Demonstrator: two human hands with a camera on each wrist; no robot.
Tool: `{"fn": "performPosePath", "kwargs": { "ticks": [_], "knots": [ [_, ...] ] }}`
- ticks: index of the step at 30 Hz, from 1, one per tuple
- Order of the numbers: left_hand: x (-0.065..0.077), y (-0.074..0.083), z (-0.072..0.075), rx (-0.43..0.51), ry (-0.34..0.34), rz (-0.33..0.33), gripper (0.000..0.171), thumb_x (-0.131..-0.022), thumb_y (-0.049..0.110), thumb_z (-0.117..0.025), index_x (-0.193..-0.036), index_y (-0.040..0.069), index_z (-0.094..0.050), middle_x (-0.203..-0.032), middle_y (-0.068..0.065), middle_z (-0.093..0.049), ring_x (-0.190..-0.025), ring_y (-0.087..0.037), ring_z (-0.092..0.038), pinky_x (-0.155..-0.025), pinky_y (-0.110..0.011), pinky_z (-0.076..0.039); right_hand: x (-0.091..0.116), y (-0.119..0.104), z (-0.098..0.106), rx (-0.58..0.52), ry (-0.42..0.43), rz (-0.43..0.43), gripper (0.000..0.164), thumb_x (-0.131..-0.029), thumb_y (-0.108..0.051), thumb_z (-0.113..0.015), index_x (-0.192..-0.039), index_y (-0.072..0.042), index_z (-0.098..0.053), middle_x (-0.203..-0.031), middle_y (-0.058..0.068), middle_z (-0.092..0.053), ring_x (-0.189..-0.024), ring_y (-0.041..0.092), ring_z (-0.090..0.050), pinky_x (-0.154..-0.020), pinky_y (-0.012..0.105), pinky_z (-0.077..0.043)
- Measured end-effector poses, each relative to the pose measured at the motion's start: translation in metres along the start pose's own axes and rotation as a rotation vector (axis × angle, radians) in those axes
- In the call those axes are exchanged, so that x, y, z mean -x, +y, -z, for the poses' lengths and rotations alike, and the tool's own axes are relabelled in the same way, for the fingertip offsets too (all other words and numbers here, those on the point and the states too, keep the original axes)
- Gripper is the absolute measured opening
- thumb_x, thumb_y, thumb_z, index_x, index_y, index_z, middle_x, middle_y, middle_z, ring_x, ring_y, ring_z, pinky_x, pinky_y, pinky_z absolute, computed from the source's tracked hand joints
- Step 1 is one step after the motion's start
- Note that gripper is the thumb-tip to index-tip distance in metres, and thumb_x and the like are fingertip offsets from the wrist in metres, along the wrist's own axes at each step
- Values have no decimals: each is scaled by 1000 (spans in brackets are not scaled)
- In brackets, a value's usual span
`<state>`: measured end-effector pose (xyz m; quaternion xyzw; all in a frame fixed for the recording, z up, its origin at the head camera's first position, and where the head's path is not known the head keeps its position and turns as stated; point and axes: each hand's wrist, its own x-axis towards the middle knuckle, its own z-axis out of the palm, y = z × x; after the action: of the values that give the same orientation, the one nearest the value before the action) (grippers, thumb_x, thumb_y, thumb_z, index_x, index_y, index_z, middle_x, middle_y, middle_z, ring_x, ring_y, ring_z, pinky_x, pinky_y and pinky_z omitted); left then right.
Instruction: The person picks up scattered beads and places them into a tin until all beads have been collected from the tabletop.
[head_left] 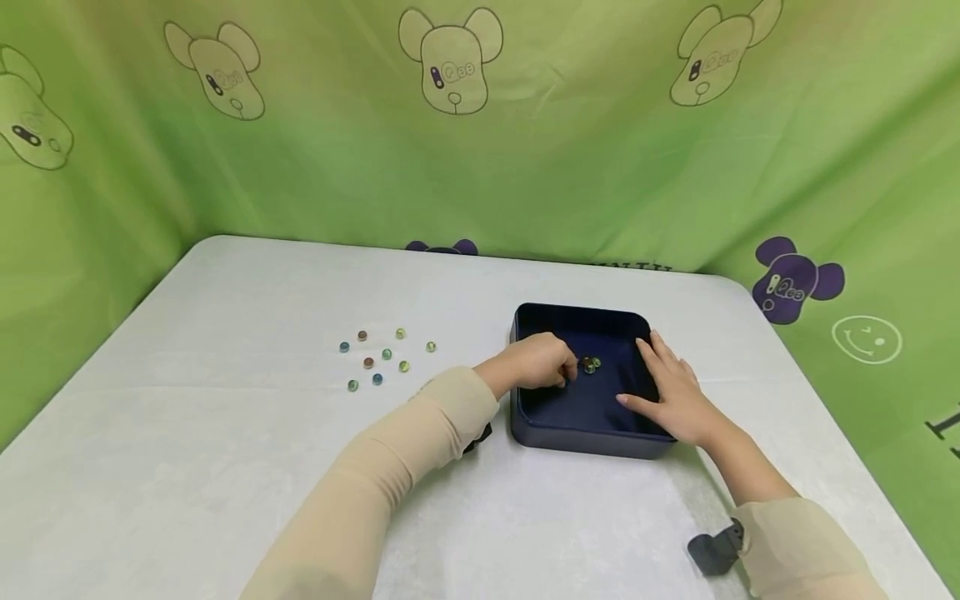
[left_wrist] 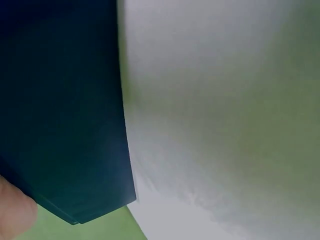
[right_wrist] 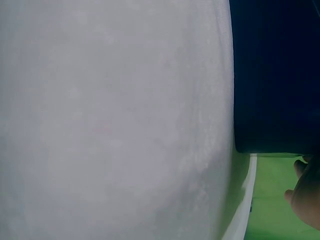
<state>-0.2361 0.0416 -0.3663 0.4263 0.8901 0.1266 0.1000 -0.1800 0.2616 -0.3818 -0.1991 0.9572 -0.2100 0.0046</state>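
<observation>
In the head view, a dark blue square box [head_left: 592, 442] stands on the white table. My left hand [head_left: 536, 360] reaches over its left wall, fingers bent downward inside it. Just right of those fingertips, a few glass marbles [head_left: 589, 367] lie together on the box floor. The undersides of the left fingers are hidden, so I cannot tell whether a marble is between them. My right hand [head_left: 678, 398] rests at the box's right wall with fingers spread and fairly straight, thumb reaching over the inside. Both wrist views show mostly the box's outer wall [left_wrist: 65, 115] and a bit of each hand.
Left of the box, several loose glass marbles [head_left: 386, 354] in green, blue, yellow and reddish tones are scattered over the white table [head_left: 225, 433]. A green curtain [head_left: 337, 150] with printed bear heads hangs behind and beside the table.
</observation>
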Motion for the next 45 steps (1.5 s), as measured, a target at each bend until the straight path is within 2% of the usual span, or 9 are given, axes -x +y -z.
{"fn": "performPosePath", "kwargs": {
  "ticks": [5, 10, 18, 22, 26, 31, 36, 45],
  "knots": [
    [0, 2, -1, -74, -51, 2, 17, -80, 14, -62, -97, 15, -66, -93, 5, -61, -83, -5, -53, -67, -12, -41, 0, 1, -1, -2, -5, 6, 84, -83, -38, -55, -137, 2, -5, -139, 25, 4, -127, 36, 4, -96, 57, 2],
    [0, 3, 1, -100, -69, -5, 16, -80, 14, -62, -96, 15, -66, -93, 5, -60, -82, -5, -53, -67, -13, -41, 0, 0, 0, 1, 1, 6, 84, -83, -38, -55, -137, 2, -5, -139, 25, 4, -127, 36, 4, -96, 57, 2],
    [0, 4, 0, -71, -50, 5, 18, -81, 12, -61, -98, 15, -66, -96, 5, -61, -86, -6, -54, -70, -12, -41, 1, -1, 2, 0, -5, -6, 84, -83, -38, -55, -137, 3, -5, -139, 26, 5, -126, 37, 4, -96, 58, 2],
    [2, 1, -1, -2, 23, -26, 18, -81, 10, -60, -97, 14, -66, -97, 4, -61, -87, -5, -55, -71, -11, -41, 1, -1, 2, -4, -5, -10, 84, -83, -39, -55, -137, 1, -4, -139, 24, 5, -127, 36, 4, -96, 57, 2],
    [8, -2, 1, 145, 108, -45, 19, -81, 9, -60, -99, 11, -66, -98, 2, -61, -87, -4, -56, -71, -8, -40, 0, -1, 2, -4, -2, -12, 85, -83, -39, -54, -138, 0, -3, -140, 23, 6, -127, 36, 4, -96, 57, 2],
    [21, -5, 5, 306, 181, -52, 19, -80, 8, -61, -99, 8, -65, -96, 0, -62, -82, -2, -57, -68, -7, -41, 1, 0, 1, 2, 2, -9, 85, -82, -39, -55, -137, 1, -4, -139, 24, 5, -127, 36, 4, -96, 57, 2],
    [42, -9, 13, 389, 227, -58, 19, -79, 8, -62, -98, 5, -65, -95, -3, -62, -82, -4, -58, -68, -9, -42, 1, 0, 0, -11, 3, -4, 84, -82, -38, -55, -137, 1, -4, -139, 24, 6, -127, 36, 5, -96, 57, 3],
    [77, -17, 27, 499, 267, 0, 16, -79, 8, -62, -94, 4, -66, -92, -3, -63, -81, -5, -58, -67, -13, -45, 2, -1, 2, -18, 3, 0, 84, -82, -37, -55, -137, 2, -5, -139, 25, 5, -127, 36, 5, -96, 57, 3]
  ]
}}
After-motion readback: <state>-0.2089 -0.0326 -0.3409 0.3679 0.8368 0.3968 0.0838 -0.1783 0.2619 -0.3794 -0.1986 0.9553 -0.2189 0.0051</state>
